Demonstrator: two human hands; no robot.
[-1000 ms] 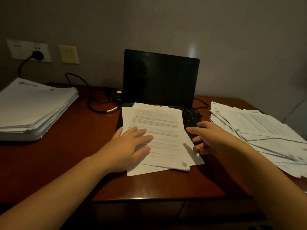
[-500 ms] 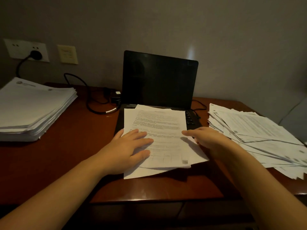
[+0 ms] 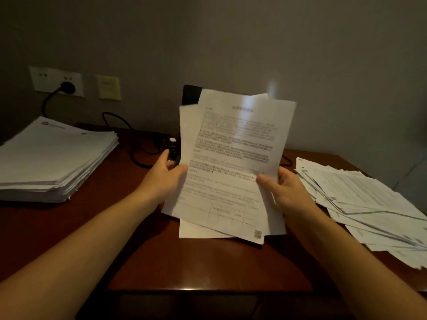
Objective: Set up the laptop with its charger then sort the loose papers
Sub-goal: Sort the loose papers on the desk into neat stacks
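Loose papers point(image 3: 231, 169), a few sheets fanned unevenly, held up off the desk point(image 3: 196, 262) above its middle, tilted toward the camera; printed text faces the viewer, too blurred to read; a ruled table and a small square code sit at the lower end of the front sheet. Left hand point(image 3: 163, 179) grips the sheaf's left edge, thumb on the front; right hand point(image 3: 284, 190) grips the right edge, thumb likewise on the front; hands apart, the sheets between them. Laptop point(image 3: 190, 94) almost wholly hidden behind the sheets; only the top-left corner of its dark screen shows. Neat stack point(image 3: 53, 158) sits at the desk's left edge; messy pile point(image 3: 360, 204) sprawls along the right edge. Black cable point(image 3: 131, 139) runs from a plug point(image 3: 68, 87) in the wall socket point(image 3: 55, 80) down to the desk's back edge, ending near a dark block point(image 3: 171, 146), possibly the charger brick; light too dim to be sure.
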